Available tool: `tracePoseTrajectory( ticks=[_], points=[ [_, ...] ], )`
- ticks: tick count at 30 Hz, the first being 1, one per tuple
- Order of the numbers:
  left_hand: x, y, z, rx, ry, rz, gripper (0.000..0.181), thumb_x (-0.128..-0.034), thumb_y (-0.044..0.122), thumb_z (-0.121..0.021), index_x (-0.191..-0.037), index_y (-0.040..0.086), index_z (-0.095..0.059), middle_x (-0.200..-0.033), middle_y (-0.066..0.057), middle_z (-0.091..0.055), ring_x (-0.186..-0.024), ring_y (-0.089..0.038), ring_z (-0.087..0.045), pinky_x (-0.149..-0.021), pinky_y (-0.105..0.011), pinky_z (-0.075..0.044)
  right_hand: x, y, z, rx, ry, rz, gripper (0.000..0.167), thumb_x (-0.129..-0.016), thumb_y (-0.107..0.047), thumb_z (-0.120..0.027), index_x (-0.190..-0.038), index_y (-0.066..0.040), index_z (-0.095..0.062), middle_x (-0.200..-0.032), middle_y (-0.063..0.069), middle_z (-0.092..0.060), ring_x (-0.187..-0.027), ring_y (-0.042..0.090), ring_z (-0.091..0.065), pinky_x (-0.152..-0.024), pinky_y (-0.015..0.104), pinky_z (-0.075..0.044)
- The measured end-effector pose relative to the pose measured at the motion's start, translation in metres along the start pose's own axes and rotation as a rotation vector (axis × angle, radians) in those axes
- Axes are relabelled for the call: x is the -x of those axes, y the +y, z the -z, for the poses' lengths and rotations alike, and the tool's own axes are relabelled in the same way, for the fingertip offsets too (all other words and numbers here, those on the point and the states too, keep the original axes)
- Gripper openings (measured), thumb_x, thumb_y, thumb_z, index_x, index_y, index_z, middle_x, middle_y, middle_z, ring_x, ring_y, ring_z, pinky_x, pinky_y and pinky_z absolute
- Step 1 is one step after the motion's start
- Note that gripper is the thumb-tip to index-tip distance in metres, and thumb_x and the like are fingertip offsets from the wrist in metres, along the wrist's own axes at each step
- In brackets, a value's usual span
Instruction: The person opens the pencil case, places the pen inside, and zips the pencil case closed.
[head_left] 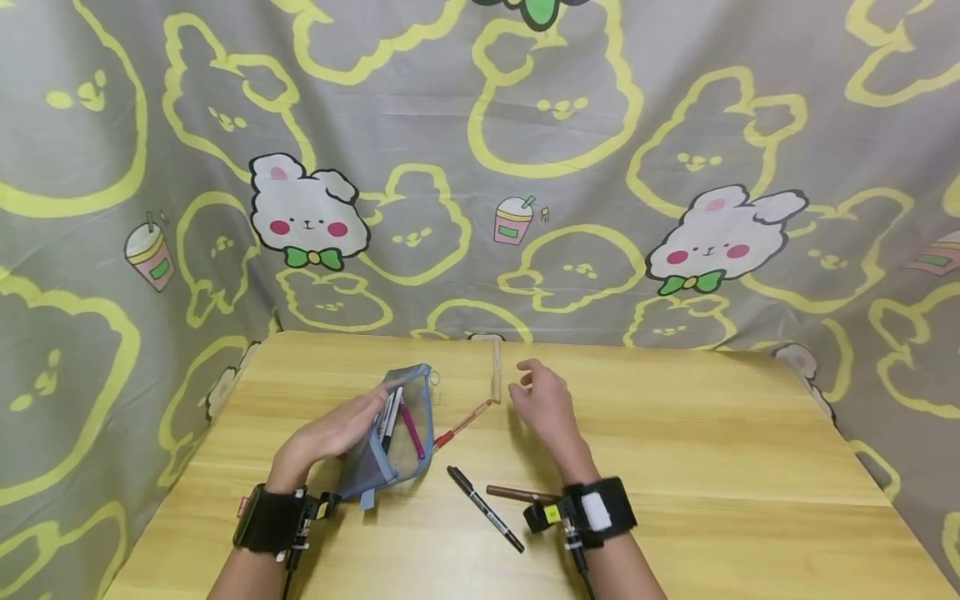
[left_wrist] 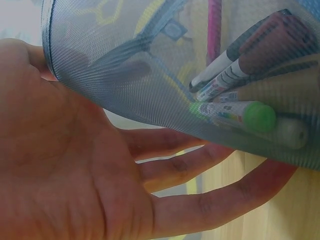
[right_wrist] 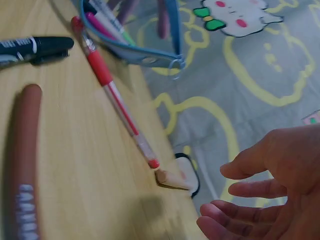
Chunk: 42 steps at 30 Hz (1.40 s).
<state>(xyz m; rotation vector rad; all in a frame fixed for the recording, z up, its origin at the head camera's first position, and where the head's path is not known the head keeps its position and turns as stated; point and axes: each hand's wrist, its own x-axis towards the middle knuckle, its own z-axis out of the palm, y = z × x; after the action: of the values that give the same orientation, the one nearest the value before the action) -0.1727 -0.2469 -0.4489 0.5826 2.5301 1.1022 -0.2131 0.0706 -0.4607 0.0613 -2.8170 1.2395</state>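
Note:
A blue mesh zip pencil pouch (head_left: pixel 352 471) stands unzipped at centre left, gripped by my left hand (head_left: pixel 330 433). In the left wrist view, my fingers (left_wrist: pixel 210 212) stretch along the outside of the mesh (left_wrist: pixel 115 95). Inside lie a magenta pen (head_left: pixel 412 431), black-and-white markers and a green-tipped marker (left_wrist: pixel 260 117). My right hand (head_left: pixel 546 404) hovers above the table with loosely bent fingers, holding nothing. Left of it lie a pale tan stick (head_left: pixel 496 371) and a red pen (head_left: pixel 463 425), end to end, the pen's other end by the pouch.
Nearer the front, a black double-ended marker (head_left: pixel 486 510) lies diagonally on the wooden table (head_left: pixel 712 467). Beside it, a brown pen (head_left: pixel 510 493) runs partly behind the right wrist camera. A grey curtain (head_left: pixel 442 125) with yellow rabbit outlines borders the table's back and sides.

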Motion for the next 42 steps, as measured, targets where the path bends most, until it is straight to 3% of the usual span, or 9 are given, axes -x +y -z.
tracePoseTrajectory(
  ticks=[7, 11, 14, 23, 30, 36, 42],
  points=[
    [0.005, -0.002, 0.005, -0.039, 0.028, 0.015, 0.059, -0.114, 0.034, -0.011, -0.164, 0.003, -0.019, -0.164, -0.032, -0.018, -0.15, -0.052, -0.016, -0.119, -0.068, -0.015, -0.033, -0.019, -0.018, 0.159, -0.069, 0.003, 0.044, -0.092, -0.012, -0.066, -0.132, 0.005, -0.061, -0.118, 0.023, -0.068, -0.077, 0.027, -0.061, -0.064, 0.037, -0.055],
    [0.006, -0.001, 0.005, -0.042, 0.038, 0.03, 0.06, -0.1138, 0.036, -0.011, -0.164, 0.005, -0.02, -0.164, -0.032, -0.019, -0.149, -0.052, -0.017, -0.118, -0.069, -0.015, -0.043, -0.025, -0.027, 0.23, -0.094, -0.022, 0.024, -0.091, -0.012, -0.066, -0.109, 0.003, -0.066, -0.099, 0.019, -0.067, -0.073, 0.026, -0.058, -0.06, 0.037, -0.051],
    [0.005, 0.001, 0.005, -0.041, 0.036, 0.035, 0.059, -0.1138, 0.036, -0.011, -0.164, 0.006, -0.02, -0.164, -0.032, -0.019, -0.15, -0.052, -0.017, -0.118, -0.069, -0.015, -0.049, -0.025, -0.033, 0.286, -0.111, -0.049, 0.015, -0.091, -0.015, -0.066, -0.093, -0.001, -0.061, -0.084, 0.014, -0.059, -0.069, 0.026, -0.056, -0.057, 0.037, -0.048],
    [0.002, 0.001, 0.001, -0.045, 0.016, 0.011, 0.058, -0.114, 0.033, -0.011, -0.164, 0.005, -0.019, -0.164, -0.031, -0.019, -0.15, -0.052, -0.017, -0.118, -0.069, -0.015, -0.057, -0.023, -0.044, 0.376, -0.132, -0.072, 0.015, -0.093, -0.017, -0.066, -0.089, -0.003, -0.063, -0.086, 0.014, -0.059, -0.073, 0.029, -0.059, -0.06, 0.04, -0.051],
    [-0.001, 0.001, 0.001, -0.04, 0.013, 0.016, 0.058, -0.1141, 0.035, -0.011, -0.164, 0.006, -0.019, -0.165, -0.031, -0.017, -0.151, -0.051, -0.015, -0.119, -0.068, -0.013, -0.062, -0.02, -0.046, 0.39, -0.132, -0.064, 0.012, -0.09, -0.008, -0.07, -0.084, -0.004, -0.061, -0.073, 0.01, -0.058, -0.063, 0.025, -0.058, -0.05, 0.034, -0.048],
    [0.0, 0.001, 0.001, -0.031, 0.0, 0.017, 0.06, -0.1139, 0.037, -0.011, -0.165, 0.006, -0.017, -0.166, -0.03, -0.014, -0.151, -0.051, -0.012, -0.119, -0.069, -0.012, -0.061, -0.013, -0.044, 0.376, -0.123, -0.031, 0.012, -0.085, -0.002, -0.072, -0.084, -0.004, -0.06, -0.07, 0.008, -0.057, -0.062, 0.023, -0.055, -0.049, 0.033, -0.045],
    [0.001, 0.0, 0.002, -0.04, -0.001, 0.022, 0.06, -0.1139, 0.036, -0.01, -0.164, 0.005, -0.017, -0.165, -0.031, -0.014, -0.151, -0.051, -0.012, -0.119, -0.069, -0.012, -0.054, -0.01, -0.032, 0.292, -0.158, -0.05, 0.012, -0.082, 0.002, -0.068, -0.084, -0.003, -0.056, -0.069, 0.008, -0.051, -0.058, 0.022, -0.049, -0.046, 0.031, -0.038]
  ],
)
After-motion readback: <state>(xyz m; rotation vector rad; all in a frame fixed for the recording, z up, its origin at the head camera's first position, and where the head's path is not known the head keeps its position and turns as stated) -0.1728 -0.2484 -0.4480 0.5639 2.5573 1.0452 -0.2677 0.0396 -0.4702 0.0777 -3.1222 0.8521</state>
